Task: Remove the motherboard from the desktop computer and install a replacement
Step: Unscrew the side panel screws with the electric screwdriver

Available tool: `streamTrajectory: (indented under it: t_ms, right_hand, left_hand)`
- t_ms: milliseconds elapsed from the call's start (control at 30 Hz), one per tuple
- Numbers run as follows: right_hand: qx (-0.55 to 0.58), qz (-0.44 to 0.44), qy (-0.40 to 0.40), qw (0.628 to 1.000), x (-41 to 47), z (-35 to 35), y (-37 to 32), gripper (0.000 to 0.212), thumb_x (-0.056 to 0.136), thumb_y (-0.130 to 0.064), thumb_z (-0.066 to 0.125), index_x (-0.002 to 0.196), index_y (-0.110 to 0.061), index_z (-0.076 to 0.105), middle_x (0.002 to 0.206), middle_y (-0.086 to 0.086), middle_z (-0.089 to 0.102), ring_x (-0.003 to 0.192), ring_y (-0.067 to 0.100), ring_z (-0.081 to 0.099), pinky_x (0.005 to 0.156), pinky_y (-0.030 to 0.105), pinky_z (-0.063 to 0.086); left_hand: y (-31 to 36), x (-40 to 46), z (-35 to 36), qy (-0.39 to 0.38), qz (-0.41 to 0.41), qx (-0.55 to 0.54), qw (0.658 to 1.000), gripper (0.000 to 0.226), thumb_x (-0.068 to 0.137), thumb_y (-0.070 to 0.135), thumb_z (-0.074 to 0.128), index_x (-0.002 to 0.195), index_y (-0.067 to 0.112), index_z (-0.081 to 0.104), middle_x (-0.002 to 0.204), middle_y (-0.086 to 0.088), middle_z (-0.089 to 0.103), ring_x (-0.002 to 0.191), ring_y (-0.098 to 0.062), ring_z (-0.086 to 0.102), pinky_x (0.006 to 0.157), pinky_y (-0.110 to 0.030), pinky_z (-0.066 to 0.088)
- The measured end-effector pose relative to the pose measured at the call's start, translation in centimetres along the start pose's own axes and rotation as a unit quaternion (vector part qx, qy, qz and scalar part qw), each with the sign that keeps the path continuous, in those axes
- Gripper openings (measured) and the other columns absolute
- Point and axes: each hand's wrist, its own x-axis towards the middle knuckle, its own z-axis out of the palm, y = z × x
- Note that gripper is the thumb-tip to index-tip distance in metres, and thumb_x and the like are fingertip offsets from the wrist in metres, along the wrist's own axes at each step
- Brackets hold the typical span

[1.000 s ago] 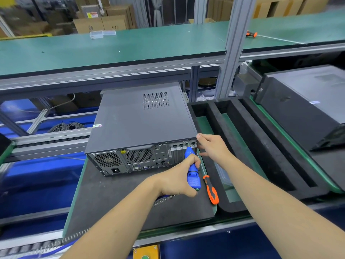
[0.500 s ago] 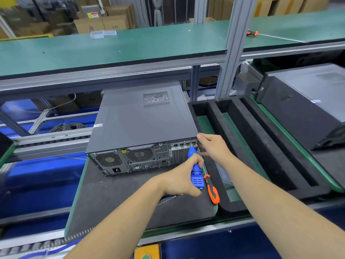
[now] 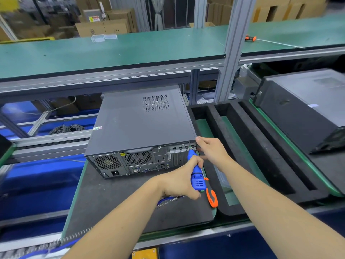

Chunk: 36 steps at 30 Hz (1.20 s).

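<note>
The dark grey desktop computer [image 3: 140, 124] lies flat on a black mat [image 3: 112, 202], its cover on and its rear panel facing me. My left hand [image 3: 179, 182] grips a blue electric screwdriver [image 3: 197, 180]. The screwdriver's tip is against the upper right corner of the rear panel. My right hand [image 3: 212, 152] rests at that same corner, thumb on the top edge and fingers extended beside the screwdriver's tip. The motherboard is hidden inside the case.
An orange-handled tool [image 3: 211, 199] lies on the mat's right edge. A black foam tray [image 3: 242, 146] with long slots sits to the right, and beyond it another dark case [image 3: 298, 109]. A green shelf [image 3: 130, 51] and an aluminium post [image 3: 233, 53] stand behind.
The screwdriver's tip has shifted slightly right, closer to the corner of the rear panel. My right hand has stayed at that corner.
</note>
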Motion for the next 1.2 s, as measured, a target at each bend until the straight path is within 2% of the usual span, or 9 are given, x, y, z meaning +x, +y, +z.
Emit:
streamTrajectory:
  t_ms: [100, 267, 500, 567, 633, 733, 867, 1033, 1200]
  right_hand:
    - [0.002, 0.001, 0.001, 1.000, 0.1, -0.1, 0.1, 0.037, 0.101, -0.032, 0.055, 0.132, -0.014, 0.063, 0.138, -0.002, 0.057, 0.116, 0.021, 0.061, 0.082, 0.041, 0.061]
    - [0.003, 0.004, -0.007, 1.000, 0.2, -0.3, 0.3, 0.038, 0.100, -0.034, 0.054, 0.131, -0.015, 0.063, 0.135, -0.005, 0.058, 0.113, 0.019, 0.062, 0.081, 0.040, 0.061]
    - [0.003, 0.009, -0.007, 1.000, 0.0, -0.3, 0.0, 0.036, 0.101, -0.032, 0.053, 0.130, -0.014, 0.064, 0.131, -0.006, 0.059, 0.114, 0.020, 0.062, 0.081, 0.040, 0.061]
    - [0.002, 0.013, 0.008, 1.000, -0.1, -0.1, -0.1, 0.029, 0.100, -0.032, 0.055, 0.118, -0.014, 0.068, 0.118, -0.001, 0.065, 0.103, 0.020, 0.066, 0.074, 0.036, 0.062]
    - [-0.030, 0.028, 0.056, 0.998, -0.4, 0.3, -0.2, 0.031, 0.096, -0.036, 0.057, 0.090, -0.007, 0.066, 0.086, 0.006, 0.067, 0.073, 0.020, 0.067, 0.059, 0.031, 0.059]
    - [-0.007, 0.074, 0.055, 0.996, -1.0, 1.7, -0.3, 0.035, 0.089, -0.032, 0.060, 0.071, -0.002, 0.062, 0.057, 0.004, 0.061, 0.048, 0.018, 0.053, 0.048, 0.028, 0.046]
    - [0.168, 0.117, 0.035, 0.978, -1.4, 3.4, -1.6, 0.030, 0.092, -0.023, 0.059, 0.083, 0.003, 0.072, 0.067, 0.007, 0.070, 0.049, 0.013, 0.060, 0.045, 0.022, 0.050]
    - [0.217, 0.148, 0.070, 0.962, -1.2, 4.1, -1.8, 0.025, 0.091, -0.020, 0.065, 0.085, 0.004, 0.072, 0.067, 0.011, 0.071, 0.052, 0.018, 0.063, 0.049, 0.025, 0.054]
    - [0.222, 0.121, 0.079, 0.964, -1.2, 4.1, -1.4, 0.021, 0.089, -0.018, 0.069, 0.078, -0.001, 0.073, 0.065, 0.009, 0.071, 0.051, 0.017, 0.062, 0.050, 0.027, 0.054]
  left_hand:
    - [-0.2, 0.1, 0.3, 0.001, -0.004, 0.008, 1.000, 0.059, 0.072, -0.002, 0.066, 0.104, 0.032, 0.032, 0.084, -0.006, 0.045, 0.061, -0.019, 0.037, 0.046, -0.025, 0.036]
    - [-0.3, 0.0, 0.4, 0.002, 0.002, 0.025, 1.000, 0.056, 0.078, -0.001, 0.067, 0.102, 0.034, 0.032, 0.082, -0.005, 0.046, 0.050, -0.009, 0.038, 0.043, -0.019, 0.037]
    - [-0.2, 0.0, 0.6, 0.018, 0.012, 0.008, 1.000, 0.056, 0.073, -0.006, 0.064, 0.104, 0.029, 0.032, 0.082, -0.004, 0.043, 0.055, -0.013, 0.035, 0.044, -0.021, 0.034]
    - [-0.3, 0.0, 0.6, 0.019, 0.012, 0.008, 1.000, 0.057, 0.073, -0.006, 0.064, 0.104, 0.028, 0.032, 0.082, -0.005, 0.043, 0.059, -0.016, 0.035, 0.045, -0.023, 0.034]
    - [-0.5, -0.1, 0.6, 0.019, 0.010, 0.009, 1.000, 0.057, 0.072, -0.005, 0.065, 0.105, 0.028, 0.031, 0.083, -0.005, 0.043, 0.061, -0.018, 0.035, 0.045, -0.023, 0.035]
    - [-0.7, -0.1, 0.5, 0.016, 0.013, 0.017, 1.000, 0.057, 0.072, -0.005, 0.066, 0.103, 0.028, 0.031, 0.082, -0.002, 0.042, 0.058, -0.014, 0.035, 0.045, -0.022, 0.035]
    - [-0.7, -0.4, 0.2, 0.008, 0.014, 0.024, 1.000, 0.056, 0.071, -0.004, 0.066, 0.100, 0.029, 0.033, 0.081, -0.001, 0.041, 0.056, -0.013, 0.035, 0.045, -0.022, 0.035]
    - [-0.6, -0.8, -0.1, 0.001, 0.012, 0.021, 1.000, 0.056, 0.071, -0.005, 0.066, 0.101, 0.029, 0.033, 0.081, -0.002, 0.042, 0.058, -0.015, 0.035, 0.044, -0.022, 0.035]
    - [-1.0, -1.2, 0.4, -0.017, 0.024, 0.036, 0.999, 0.057, 0.070, -0.004, 0.067, 0.102, 0.029, 0.033, 0.084, -0.002, 0.042, 0.065, -0.021, 0.037, 0.051, -0.030, 0.036]
